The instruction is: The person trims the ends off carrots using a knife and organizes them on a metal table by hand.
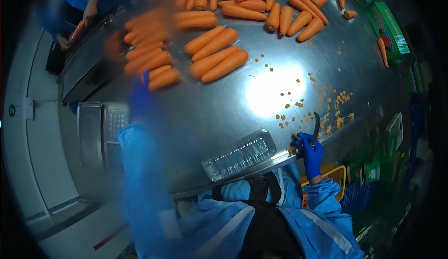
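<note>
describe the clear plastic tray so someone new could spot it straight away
Start at the big metal table and follow the edge nearest the wearer's body. Just left of the blue-gloved right hand lies a long tray, slanting along that edge. It is see-through and ribbed, unlike the solid orange carrots farther across the table.

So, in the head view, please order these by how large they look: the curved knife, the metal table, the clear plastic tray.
1. Metal table
2. Clear plastic tray
3. Curved knife, its handle partly hidden by the right hand
</note>
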Available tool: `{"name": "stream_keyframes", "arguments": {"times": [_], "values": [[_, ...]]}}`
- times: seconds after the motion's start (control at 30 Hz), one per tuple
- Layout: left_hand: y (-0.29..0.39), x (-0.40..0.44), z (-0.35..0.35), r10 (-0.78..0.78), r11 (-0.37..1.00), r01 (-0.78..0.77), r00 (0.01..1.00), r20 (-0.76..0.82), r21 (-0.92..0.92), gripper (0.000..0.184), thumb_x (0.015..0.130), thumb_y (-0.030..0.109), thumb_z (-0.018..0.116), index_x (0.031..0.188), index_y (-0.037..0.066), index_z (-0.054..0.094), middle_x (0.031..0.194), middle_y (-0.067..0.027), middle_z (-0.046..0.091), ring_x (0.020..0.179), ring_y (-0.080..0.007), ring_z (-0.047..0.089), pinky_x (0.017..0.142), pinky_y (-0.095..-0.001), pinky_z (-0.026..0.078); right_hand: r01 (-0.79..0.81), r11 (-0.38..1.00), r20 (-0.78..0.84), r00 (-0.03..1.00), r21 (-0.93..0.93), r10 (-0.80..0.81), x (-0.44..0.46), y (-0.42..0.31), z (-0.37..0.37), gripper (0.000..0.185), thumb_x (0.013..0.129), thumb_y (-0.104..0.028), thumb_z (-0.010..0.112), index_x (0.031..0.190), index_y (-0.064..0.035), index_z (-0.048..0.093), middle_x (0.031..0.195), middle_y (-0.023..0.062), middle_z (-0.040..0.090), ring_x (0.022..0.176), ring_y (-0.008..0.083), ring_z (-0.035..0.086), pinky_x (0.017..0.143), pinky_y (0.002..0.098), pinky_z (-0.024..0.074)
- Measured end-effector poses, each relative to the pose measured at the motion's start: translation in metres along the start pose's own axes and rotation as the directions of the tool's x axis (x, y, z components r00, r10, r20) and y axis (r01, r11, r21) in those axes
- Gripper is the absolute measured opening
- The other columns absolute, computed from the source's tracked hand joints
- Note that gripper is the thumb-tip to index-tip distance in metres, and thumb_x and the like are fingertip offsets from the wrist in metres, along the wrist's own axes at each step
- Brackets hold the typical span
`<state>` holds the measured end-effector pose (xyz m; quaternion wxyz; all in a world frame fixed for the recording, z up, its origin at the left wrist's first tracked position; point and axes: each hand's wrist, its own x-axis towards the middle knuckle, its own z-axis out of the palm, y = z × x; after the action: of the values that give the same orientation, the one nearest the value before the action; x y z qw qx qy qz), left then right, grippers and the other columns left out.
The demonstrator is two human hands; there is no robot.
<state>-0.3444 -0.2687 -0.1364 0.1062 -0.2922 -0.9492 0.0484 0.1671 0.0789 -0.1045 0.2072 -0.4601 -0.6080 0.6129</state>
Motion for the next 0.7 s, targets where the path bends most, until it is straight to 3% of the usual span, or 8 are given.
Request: {"name": "stream_keyframes", "arguments": {"times": [0.1, 0.23, 0.33, 0.4, 0.43, 0.5, 0.63, 0.7], "values": [[-0.009, 0.017, 0.026, -0.011, 0.999, 0.010, 1.000, -0.015, -0.031, 0.096, 0.083, 0.033, 0.074, 0.156, 0.035, 0.011, 0.159, -0.0145, 0.018, 0.144, -0.0442, 0.020, 0.107, -0.0681, 0.024, -0.041, 0.999, 0.012, 0.999, 0.002, 0.041, -0.003, -0.011, 0.001, 0.021, 0.095, -0.018, 0.062, 0.110, -0.0045, 0.071, 0.086, 0.0034, 0.071, 0.072, 0.0070, 0.064, 0.057, 0.0189, 0.0461], [0.029, 0.033, 0.001, -0.131, 0.974, 0.118, 0.990, 0.056, 0.194, 0.097, 0.076, 0.031, 0.080, 0.154, 0.028, 0.022, 0.155, -0.0147, 0.028, 0.141, -0.0439, 0.026, 0.106, -0.0640, 0.028, -0.041, 0.999, 0.027, 0.999, 0.025, 0.040, 0.001, -0.001, -0.002, 0.021, 0.095, -0.016, 0.062, 0.110, -0.0035, 0.070, 0.085, 0.0051, 0.071, 0.073, 0.0086, 0.065, 0.059, 0.0197, 0.0485], [0.074, 0.009, -0.045, 0.028, 0.999, -0.030, 0.997, -0.077, -0.022, 0.098, 0.070, 0.023, 0.084, 0.152, 0.020, 0.031, 0.150, -0.0142, 0.037, 0.140, -0.0356, 0.033, 0.110, -0.0503, 0.031, -0.002, 0.997, 0.025, 1.000, 0.075, 0.000, 0.001, 0.002, -0.002, 0.022, 0.095, -0.015, 0.062, 0.110, -0.0016, 0.070, 0.086, 0.0061, 0.071, 0.076, 0.0103, 0.067, 0.063, 0.0211, 0.0515], [0.110, -0.039, -0.056, 0.227, 0.825, -0.320, 0.943, -0.245, -0.466, 0.081, 0.067, 0.016, 0.085, 0.139, 0.012, 0.050, 0.134, -0.0141, 0.054, 0.123, -0.0277, 0.052, 0.102, -0.0382, 0.041, -0.011, 0.996, 0.010, 1.000, 0.091, 0.010, 0.000, 0.001, 0.000, 0.021, 0.095, -0.014, 0.062, 0.109, -0.0004, 0.070, 0.087, 0.0067, 0.072, 0.079, 0.0114, 0.068, 0.066, 0.0222, 0.0531], [0.136, -0.070, -0.081, 0.145, 0.671, -0.053, 0.988, 0.060, -0.739, 0.070, 0.067, 0.016, 0.085, 0.131, 0.010, 0.056, 0.123, -0.0126, 0.059, 0.110, -0.0251, 0.057, 0.096, -0.0361, 0.045, -0.009, 0.998, 0.008, 1.000, 0.069, 0.008, 0.000, -0.001, -0.001, 0.021, 0.095, -0.014, 0.062, 0.109, -0.0005, 0.070, 0.088, 0.0066, 0.072, 0.079, 0.0115, 0.068, 0.065, 0.0221, 0.0530], [0.182, -0.125, -0.120, 0.247, 0.446, 0.212, 0.905, 0.347, -0.870, 0.051, 0.068, 0.014, 0.084, 0.115, 0.008, 0.065, 0.104, -0.0085, 0.065, 0.091, -0.0199, 0.062, 0.084, -0.0330, 0.050, -0.035, 0.998, 0.011, 0.999, 0.054, 0.034, -0.001, -0.005, -0.002, 0.021, 0.095, -0.015, 0.063, 0.108, -0.0014, 0.071, 0.087, 0.0066, 0.072, 0.076, 0.0116, 0.068, 0.063, 0.0213, 0.0521], [0.219, -0.177, -0.118, 0.334, 0.460, 0.010, 0.924, 0.184, -0.888, 0.040, 0.068, 0.008, 0.083, 0.106, 0.006, 0.069, 0.093, -0.0052, 0.066, 0.083, -0.0151, 0.061, 0.078, -0.0294, 0.051, -0.002, 0.995, 0.000, 1.000, 0.098, 0.002, 0.001, 0.006, -0.002, 0.020, 0.094, -0.015, 0.063, 0.109, -0.0030, 0.071, 0.085, 0.0065, 0.072, 0.071, 0.0117, 0.068, 0.056, 0.0205, 0.0494], [0.222, -0.179, -0.112, 0.249, 0.380, 0.222, 0.911, 0.330, -0.898, 0.036, 0.068, 0.006, 0.082, 0.103, 0.006, 0.069, 0.089, -0.0053, 0.066, 0.080, -0.0154, 0.062, 0.075, -0.0286, 0.051, -0.030, 0.995, 0.011, 1.000, 0.091, 0.029, 0.001, 0.004, -0.004, 0.020, 0.095, -0.015, 0.063, 0.109, -0.0030, 0.071, 0.085, 0.0061, 0.072, 0.072, 0.0113, 0.069, 0.055, 0.0201, 0.0485]]}}
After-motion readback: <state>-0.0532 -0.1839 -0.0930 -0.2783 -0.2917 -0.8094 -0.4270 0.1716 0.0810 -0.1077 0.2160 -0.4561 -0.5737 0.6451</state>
